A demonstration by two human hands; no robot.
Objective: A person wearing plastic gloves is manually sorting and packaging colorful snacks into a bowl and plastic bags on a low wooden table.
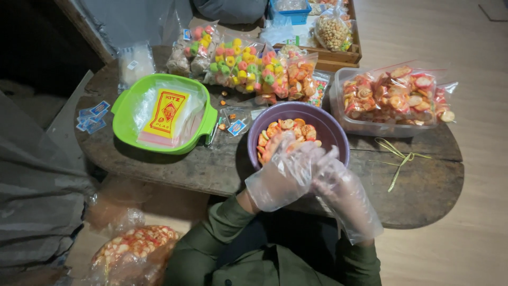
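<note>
Your left hand (283, 177) and right hand (344, 196) — both in loose clear plastic gloves — press together at the near rim of the purple bowl (334, 132) of orange-and-red snacks (288, 130) on the wooden table (423, 185); whether either grips anything, I cannot tell.

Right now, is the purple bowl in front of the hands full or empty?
Partly filled: the purple bowl holds orange and red round snacks on its left side, while the rest of its inside shows bare.

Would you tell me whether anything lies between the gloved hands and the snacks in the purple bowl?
Nothing visible does: the left hand and right hand meet at the purple bowl's near rim, the snacks just beyond them.
</note>
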